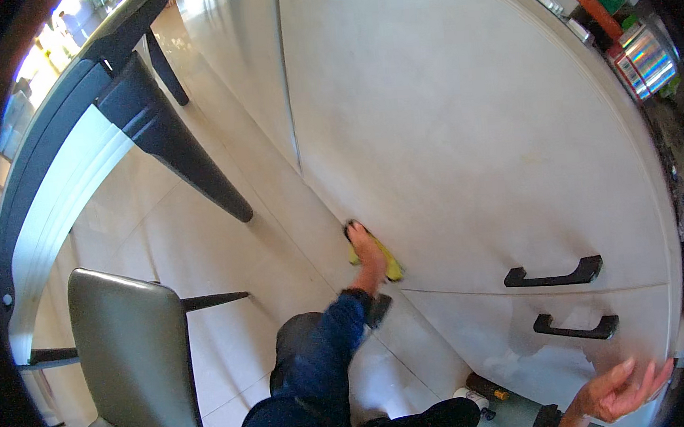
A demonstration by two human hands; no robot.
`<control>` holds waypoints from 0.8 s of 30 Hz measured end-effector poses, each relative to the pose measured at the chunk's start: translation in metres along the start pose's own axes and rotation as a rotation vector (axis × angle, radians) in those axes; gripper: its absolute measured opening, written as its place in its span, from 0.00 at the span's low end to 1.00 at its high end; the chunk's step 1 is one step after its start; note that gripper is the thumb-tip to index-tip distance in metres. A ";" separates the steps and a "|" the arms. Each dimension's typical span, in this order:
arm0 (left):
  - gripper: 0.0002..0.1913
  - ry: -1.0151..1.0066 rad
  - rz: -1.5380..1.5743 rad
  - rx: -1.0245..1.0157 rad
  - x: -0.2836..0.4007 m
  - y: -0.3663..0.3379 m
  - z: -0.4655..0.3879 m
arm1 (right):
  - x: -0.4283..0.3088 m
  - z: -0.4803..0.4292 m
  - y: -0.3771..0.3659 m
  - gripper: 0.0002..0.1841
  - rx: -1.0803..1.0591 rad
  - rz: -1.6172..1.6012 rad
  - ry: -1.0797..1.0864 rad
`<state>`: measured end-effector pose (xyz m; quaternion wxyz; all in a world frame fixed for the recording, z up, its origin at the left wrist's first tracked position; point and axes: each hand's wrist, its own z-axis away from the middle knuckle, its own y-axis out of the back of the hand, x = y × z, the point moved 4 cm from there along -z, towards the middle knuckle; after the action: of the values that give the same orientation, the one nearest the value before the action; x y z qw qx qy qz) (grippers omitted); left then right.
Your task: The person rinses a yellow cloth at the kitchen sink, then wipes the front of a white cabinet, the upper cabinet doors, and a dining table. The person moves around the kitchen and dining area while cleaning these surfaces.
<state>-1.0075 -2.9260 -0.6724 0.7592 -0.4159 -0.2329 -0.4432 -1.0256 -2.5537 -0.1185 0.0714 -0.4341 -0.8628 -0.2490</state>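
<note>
My left hand [368, 254] is low at the middle of the view, closed over a yellow-green cloth with dark parts [392, 264]. The cloth lies against the foot of a pale cabinet door [460, 122], where the door meets the tiled floor. My right hand [616, 392] is at the lower right with its fingers spread and nothing in it, in front of the lower cabinet front [481, 329]. Whether it touches that front I cannot tell. Two black handles, an upper one [555, 280] and a lower one [576, 333], sit on the cabinet fronts above this hand.
A grey chair [131, 341] and a table with a dark leg [188, 147] stand on the left. A white bottle [471, 396] and a dark cylindrical object [486, 385] lie by the cabinet's base. Packages, among them a shiny one [648, 64], line the countertop at the right rim.
</note>
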 end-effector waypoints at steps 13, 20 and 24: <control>0.29 0.245 0.185 -0.276 0.014 0.006 -0.074 | 0.001 0.004 -0.002 0.19 0.019 -0.038 -0.045; 0.33 0.217 0.169 -0.135 0.021 -0.014 0.087 | -0.009 -0.004 -0.002 0.21 0.019 -0.048 0.003; 0.37 -0.255 -0.183 -0.370 0.150 -0.070 0.183 | -0.015 -0.011 -0.002 0.20 0.001 -0.006 0.050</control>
<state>-0.9908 -2.8631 -0.4340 0.5911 -0.5776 -0.2785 -0.4893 -1.0190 -2.5708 -0.1144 0.0922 -0.4253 -0.8621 -0.2597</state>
